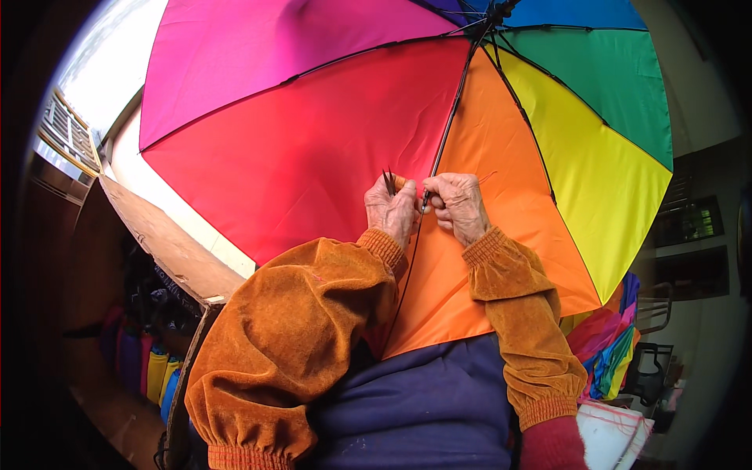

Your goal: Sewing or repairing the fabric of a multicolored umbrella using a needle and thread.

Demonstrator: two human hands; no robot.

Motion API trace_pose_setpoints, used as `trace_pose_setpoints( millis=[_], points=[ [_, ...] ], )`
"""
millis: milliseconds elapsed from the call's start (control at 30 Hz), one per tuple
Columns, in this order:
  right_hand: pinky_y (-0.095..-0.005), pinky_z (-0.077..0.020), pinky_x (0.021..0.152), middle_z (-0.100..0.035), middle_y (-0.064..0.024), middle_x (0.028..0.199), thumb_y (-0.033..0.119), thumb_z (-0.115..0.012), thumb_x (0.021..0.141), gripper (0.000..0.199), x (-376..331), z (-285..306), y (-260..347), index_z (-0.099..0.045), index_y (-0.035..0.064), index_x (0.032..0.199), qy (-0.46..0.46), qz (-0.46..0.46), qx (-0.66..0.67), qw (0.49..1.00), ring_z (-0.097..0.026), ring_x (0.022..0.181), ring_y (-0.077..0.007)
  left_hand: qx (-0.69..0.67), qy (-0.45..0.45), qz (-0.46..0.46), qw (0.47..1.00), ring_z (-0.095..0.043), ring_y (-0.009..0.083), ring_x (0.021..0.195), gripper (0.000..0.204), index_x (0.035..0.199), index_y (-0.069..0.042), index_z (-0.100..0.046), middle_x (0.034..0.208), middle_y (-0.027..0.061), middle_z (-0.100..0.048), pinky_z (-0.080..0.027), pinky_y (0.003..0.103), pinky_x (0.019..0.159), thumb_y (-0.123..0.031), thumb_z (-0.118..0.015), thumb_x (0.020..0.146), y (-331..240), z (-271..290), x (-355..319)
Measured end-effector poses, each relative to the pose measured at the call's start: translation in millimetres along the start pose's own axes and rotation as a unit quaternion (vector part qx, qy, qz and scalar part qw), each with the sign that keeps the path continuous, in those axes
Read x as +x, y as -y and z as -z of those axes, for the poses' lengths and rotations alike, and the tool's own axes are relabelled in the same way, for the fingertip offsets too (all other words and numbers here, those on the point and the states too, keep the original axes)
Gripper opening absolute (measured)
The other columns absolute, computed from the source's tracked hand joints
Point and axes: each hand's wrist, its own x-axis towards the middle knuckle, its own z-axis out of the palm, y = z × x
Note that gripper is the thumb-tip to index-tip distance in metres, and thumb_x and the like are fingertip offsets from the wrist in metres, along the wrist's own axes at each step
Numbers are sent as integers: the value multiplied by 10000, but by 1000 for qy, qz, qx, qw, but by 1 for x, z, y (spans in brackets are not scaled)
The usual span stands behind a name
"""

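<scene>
A rainbow-coloured umbrella canopy is spread open in front of me, its inner side with the black ribs facing me. My left hand is closed around a small pair of dark snips, whose two pointed blades stick up above the fingers. Something orange wraps one finger of that hand. Close beside it, my right hand pinches at a black rib on the seam between the red and orange panels. Whatever lies between those fingertips is too small to make out.
The umbrella's central hub is at the top edge. At the left stands an open cardboard box with folded coloured umbrellas inside. More rainbow fabric hangs at the right, above a white bag-like thing. Dark blue cloth covers my lap.
</scene>
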Motion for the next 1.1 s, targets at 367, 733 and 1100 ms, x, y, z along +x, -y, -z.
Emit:
trace_pose_setpoints(
  millis=[367,733,1100],
  points=[
    [-184,-211,278,-398,49,487,117,-561,798,206,1,1,0,-497,82,605,-4,-2,23,1000,-308,342,-16,-17,21,11,1000,-392,56,377,118,757,-91,-455,540,36,-514,-258,203,300,-113,-525,849,1,2,3],
    [-267,-440,521,-560,-61,675,73,-591,744,83,4,28,-5,-598,-2,707,12,274,-294,915,-539,587,-147,70,29,21,997,-329,36,386,100,728,-100,-525,560,6,-514,-244,203,342,-104,-591,803,-5,-1,6],
    [-320,-444,459,-562,-55,729,40,-549,776,68,15,66,-14,-575,49,713,-42,460,-346,817,-534,528,-181,122,6,-29,992,-380,56,363,108,745,-27,-541,556,66,-554,-294,212,316,-98,-613,779,-13,13,4]
  ],
)
